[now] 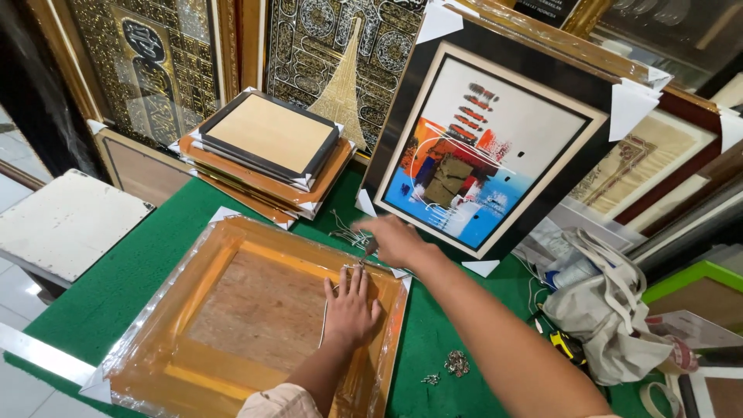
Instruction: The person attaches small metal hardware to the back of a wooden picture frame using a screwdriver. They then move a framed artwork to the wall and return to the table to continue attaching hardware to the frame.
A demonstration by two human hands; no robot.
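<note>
Plastic-wrapped orange frame (232,310): left hand (352,306) flat, fingers spread, pressing right rail; right hand (396,240) pinching wire (352,267) just beyond. Keep wire taut.

A picture-framing workshop: stacked frames (267,147), framed abstract painting (484,151), green-covered worktable (116,279), loose hardware (457,362).

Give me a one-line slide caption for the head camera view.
Left hand flat on a plastic-wrapped orange frame; right hand at its top edge.
</note>
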